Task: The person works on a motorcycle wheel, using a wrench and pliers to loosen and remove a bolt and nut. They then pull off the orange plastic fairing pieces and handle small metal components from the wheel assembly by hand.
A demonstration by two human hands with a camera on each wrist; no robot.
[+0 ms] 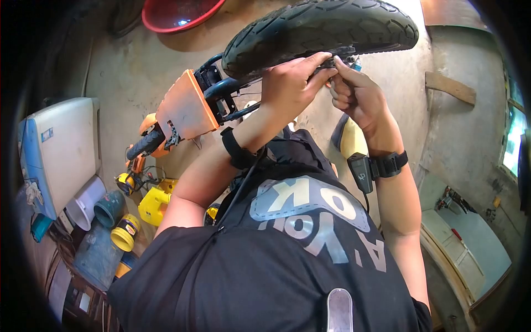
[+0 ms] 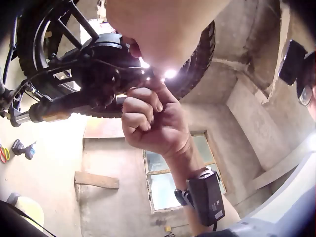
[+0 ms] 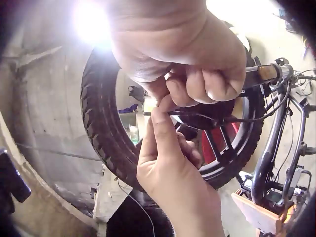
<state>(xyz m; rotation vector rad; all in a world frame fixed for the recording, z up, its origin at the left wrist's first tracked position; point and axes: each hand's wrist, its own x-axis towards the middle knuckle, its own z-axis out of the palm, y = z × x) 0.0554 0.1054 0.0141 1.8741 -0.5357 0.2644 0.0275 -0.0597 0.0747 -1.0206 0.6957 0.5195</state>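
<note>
Head view shows one black treaded wheel (image 1: 321,27) raised above both hands, its hub and dark spokes clearer from the wrists. Left hand (image 1: 290,83) reaches up with fingers extended against the axle area; right hand (image 1: 354,91) is curled, pinching a thin black cable (image 3: 197,114) beside it. One orange panel (image 1: 185,108) sits left of the hands. Below lies a concrete floor (image 1: 127,66), with concrete walls around.
</note>
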